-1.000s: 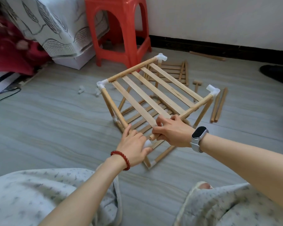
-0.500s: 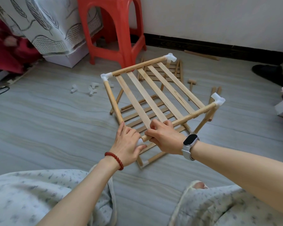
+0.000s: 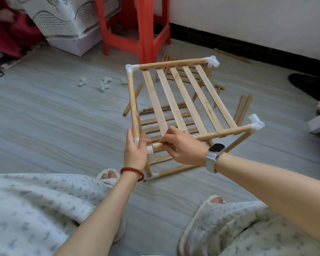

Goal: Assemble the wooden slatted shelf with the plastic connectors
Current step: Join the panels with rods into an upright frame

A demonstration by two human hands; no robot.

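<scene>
At frame centre the slatted shelf (image 3: 181,100) looks light but wobbly at its push-fit joints. The left hand (image 3: 135,152) grips the near corner connector (image 3: 149,149); the right hand (image 3: 185,146) pinches the front rail (image 3: 224,133) there, best held near joints

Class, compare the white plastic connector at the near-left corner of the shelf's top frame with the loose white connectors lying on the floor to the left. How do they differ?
The corner connector is raised above the floor; the loose connectors lie flat on it.

The corner connector has wooden rods in its sockets; the loose connectors have none.

The left hand wraps the corner connector, while the right hand grips the rod entering it; nobody touches the loose connectors.

Both are white plastic.
</scene>
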